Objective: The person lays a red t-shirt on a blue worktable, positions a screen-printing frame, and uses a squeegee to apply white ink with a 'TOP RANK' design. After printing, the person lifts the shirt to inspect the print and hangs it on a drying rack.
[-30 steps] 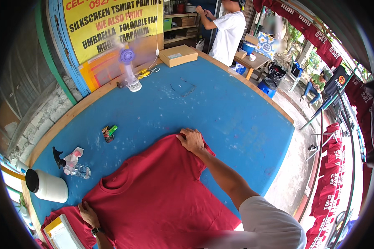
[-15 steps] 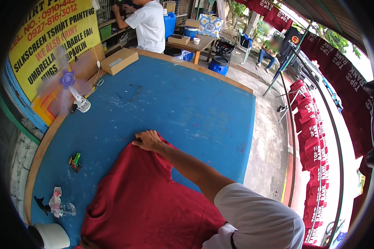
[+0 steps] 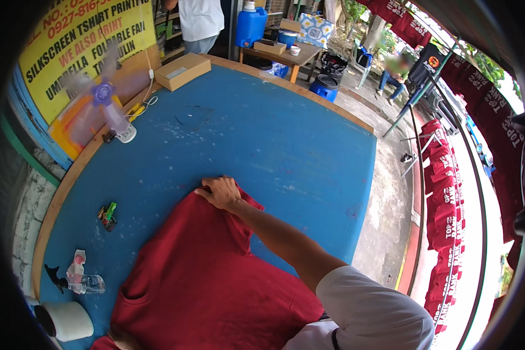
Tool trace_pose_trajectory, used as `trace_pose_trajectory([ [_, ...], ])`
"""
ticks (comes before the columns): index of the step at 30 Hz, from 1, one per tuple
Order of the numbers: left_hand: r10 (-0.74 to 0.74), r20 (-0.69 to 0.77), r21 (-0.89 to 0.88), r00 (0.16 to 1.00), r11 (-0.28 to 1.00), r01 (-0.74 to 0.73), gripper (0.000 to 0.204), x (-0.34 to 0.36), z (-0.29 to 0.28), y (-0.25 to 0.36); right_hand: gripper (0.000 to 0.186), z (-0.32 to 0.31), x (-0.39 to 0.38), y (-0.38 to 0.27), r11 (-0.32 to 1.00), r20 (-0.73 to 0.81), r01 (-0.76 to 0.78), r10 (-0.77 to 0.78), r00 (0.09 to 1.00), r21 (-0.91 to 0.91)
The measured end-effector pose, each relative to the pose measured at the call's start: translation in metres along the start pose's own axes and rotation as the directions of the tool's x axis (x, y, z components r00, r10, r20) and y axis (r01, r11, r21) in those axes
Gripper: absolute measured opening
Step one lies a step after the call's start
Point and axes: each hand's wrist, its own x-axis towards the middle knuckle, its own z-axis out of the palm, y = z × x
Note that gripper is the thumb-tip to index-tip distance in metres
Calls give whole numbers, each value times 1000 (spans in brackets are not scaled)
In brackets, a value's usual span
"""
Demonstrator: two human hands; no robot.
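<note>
A red T-shirt lies spread over the near part of the blue-topped table, collar toward the left. My right hand grips its far shoulder with curled fingers, my forearm crossing the sleeve. My left hand is low at the shirt's near left, mostly hidden, its fingers unclear. To the left are a clear spray bottle with a black head, a pink-and-white wrapper, a white tub with a black lid, and small green-and-dark items.
A fan and cardboard box stand along the back-left edge. Behind are a person in white and a small table with containers. Another person sits farther right, near red printed cloths on racks.
The view has swung, bringing more of the right side in. My right hand stays on the shirt's shoulder; my left hand has become mostly hidden. The person in white is now cropped.
</note>
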Motion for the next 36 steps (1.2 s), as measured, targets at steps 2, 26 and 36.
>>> trace_pose_trajectory([
  [2,-29,-3,-17,1000,999,29,56,2,4,-8,43,1,3,-5,994,-79,110,-110,991,-1],
  [26,-105,104,16,989,994,104,63,-381,-203,32,70,-147,-465,-6,962,1,-260,261,965,-88],
  [36,-367,450,-231,814,832,504,43,-389,-256,4,54,-177,-432,52,952,211,-211,165,964,221],
])
